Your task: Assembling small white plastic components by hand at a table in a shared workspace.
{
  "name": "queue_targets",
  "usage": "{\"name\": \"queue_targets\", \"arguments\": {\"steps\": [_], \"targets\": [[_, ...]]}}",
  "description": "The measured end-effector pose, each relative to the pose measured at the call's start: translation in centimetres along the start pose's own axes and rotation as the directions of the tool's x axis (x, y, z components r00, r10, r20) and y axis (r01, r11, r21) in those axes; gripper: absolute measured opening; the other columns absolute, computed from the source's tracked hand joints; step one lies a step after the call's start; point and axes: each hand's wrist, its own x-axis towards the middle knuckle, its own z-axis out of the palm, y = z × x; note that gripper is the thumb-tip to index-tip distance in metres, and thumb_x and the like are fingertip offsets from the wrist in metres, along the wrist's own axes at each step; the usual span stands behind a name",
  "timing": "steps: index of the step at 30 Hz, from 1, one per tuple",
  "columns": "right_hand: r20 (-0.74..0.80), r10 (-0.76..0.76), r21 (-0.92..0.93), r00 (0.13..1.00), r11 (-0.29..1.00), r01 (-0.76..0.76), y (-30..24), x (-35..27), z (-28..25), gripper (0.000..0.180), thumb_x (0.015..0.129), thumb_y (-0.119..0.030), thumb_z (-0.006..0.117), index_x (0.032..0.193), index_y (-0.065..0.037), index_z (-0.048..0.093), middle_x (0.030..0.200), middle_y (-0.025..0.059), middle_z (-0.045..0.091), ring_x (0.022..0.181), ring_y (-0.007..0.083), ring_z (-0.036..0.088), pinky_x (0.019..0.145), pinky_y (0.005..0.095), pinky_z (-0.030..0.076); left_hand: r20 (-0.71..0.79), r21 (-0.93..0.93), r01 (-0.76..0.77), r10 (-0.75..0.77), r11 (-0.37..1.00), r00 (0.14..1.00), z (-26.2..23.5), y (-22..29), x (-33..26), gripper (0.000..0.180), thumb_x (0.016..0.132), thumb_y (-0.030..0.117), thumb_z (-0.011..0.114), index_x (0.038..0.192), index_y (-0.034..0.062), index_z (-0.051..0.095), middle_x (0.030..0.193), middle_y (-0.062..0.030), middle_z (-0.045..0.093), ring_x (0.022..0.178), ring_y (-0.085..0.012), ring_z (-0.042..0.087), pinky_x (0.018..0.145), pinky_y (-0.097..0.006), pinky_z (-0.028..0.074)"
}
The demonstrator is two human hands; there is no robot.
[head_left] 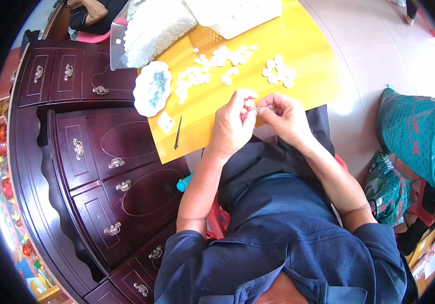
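Observation:
Over the near edge of the yellow table (202,126), both my hands meet with their fingertips almost touching. My left hand (233,124) is closed, thumb against fingers, and what it holds is too small to name. My right hand (284,120) pinches a tiny pale piece (259,109) between thumb and forefinger, mostly hidden by the fingertips. Just beyond the hands, a small group of round white pieces (279,71) lies on the right. More white pieces (197,76) are scattered to the left. A scalloped white dish (140,96) holds small blue-green bits.
Black tweezers (178,133) and a small white card (166,122) lie at the table's left. Behind stand a clear container of white pieces (159,30) and a white tub (237,15). A dark wooden cabinet (88,147) flanks the left; teal bags (415,131) stand right.

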Motion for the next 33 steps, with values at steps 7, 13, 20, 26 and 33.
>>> {"name": "queue_targets", "arguments": {"steps": [7, 13, 20, 26, 33], "targets": [[0.081, 0.079, 0.27, 0.994, 0.958, -0.098, -0.5, 0.0, -0.3, 0.009, 0.093, -0.005, 0.071, 0.1, -0.001, 0.069, 0.086, -0.0025, 0.067, 0.072, 0.0022, 0.058, 0.067, 0.0177, 0.048, 0.0, -0.107, 0.053, -0.053, 0.993, 0.999, -1.5, -0.7, 0.0, 0.033, 0.089, -0.004, 0.067, 0.121, 0.0015, 0.059, 0.082, -0.0015, 0.064, 0.064, -0.0062, 0.058, 0.058, -0.021, 0.047], [0.109, 0.073, 0.287, 0.991, 0.952, -0.102, -0.6, 0.2, -0.7, 0.006, 0.096, -0.007, 0.069, 0.101, -0.004, 0.068, 0.088, -0.0017, 0.068, 0.076, 0.0049, 0.062, 0.071, 0.0209, 0.051, -0.204, 0.282, 0.12, -0.062, 0.952, 0.977, -5.3, -4.9, 1.4, 0.029, 0.09, 0.003, 0.068, 0.119, 0.0029, 0.065, 0.085, -0.0087, 0.069, 0.063, -0.015, 0.064, 0.06, -0.029, 0.051], [0.113, 0.064, 0.273, 0.992, 0.958, -0.093, -0.5, 0.8, -1.0, 0.005, 0.095, -0.006, 0.069, 0.1, -0.005, 0.069, 0.087, -0.0015, 0.068, 0.076, 0.0048, 0.062, 0.071, 0.0204, 0.05, -0.193, 0.643, 0.054, 0.093, 0.764, 0.977, -5.7, -7.9, 2.6, 0.034, 0.089, 0.014, 0.069, 0.122, 0.0077, 0.066, 0.11, -0.0148, 0.069, 0.094, -0.032, 0.069, 0.082, -0.045, 0.055], [0.071, 0.057, 0.242, 0.996, 0.968, -0.072, -0.7, 0.5, -0.8, 0.004, 0.096, -0.005, 0.066, 0.098, -0.005, 0.07, 0.09, -0.0012, 0.07, 0.081, 0.0073, 0.064, 0.074, 0.0235, 0.053, -0.236, 0.593, 0.044, 0.121, 0.804, 0.964, -4.7, -6.8, 1.3, 0.027, 0.09, 0.015, 0.071, 0.115, 0.0071, 0.069, 0.108, -0.014, 0.07, 0.098, -0.0355, 0.068, 0.083, -0.043, 0.055], [0.125, 0.014, 0.303, 0.992, 0.952, -0.052, 0.3, 0.0, -0.4, 0.009, 0.095, -0.008, 0.07, 0.1, -0.001, 0.067, 0.081, -0.0011, 0.066, 0.071, 0.0052, 0.061, 0.066, 0.0209, 0.051, -0.344, 0.278, 0.027, 0.073, 0.96, 0.936, -6.0, -2.6, 0.8, 0.034, 0.089, 0.006, 0.072, 0.122, 0.0005, 0.065, 0.082, -0.0078, 0.064, 0.062, -0.0158, 0.058, 0.06, -0.029, 0.049]]}}
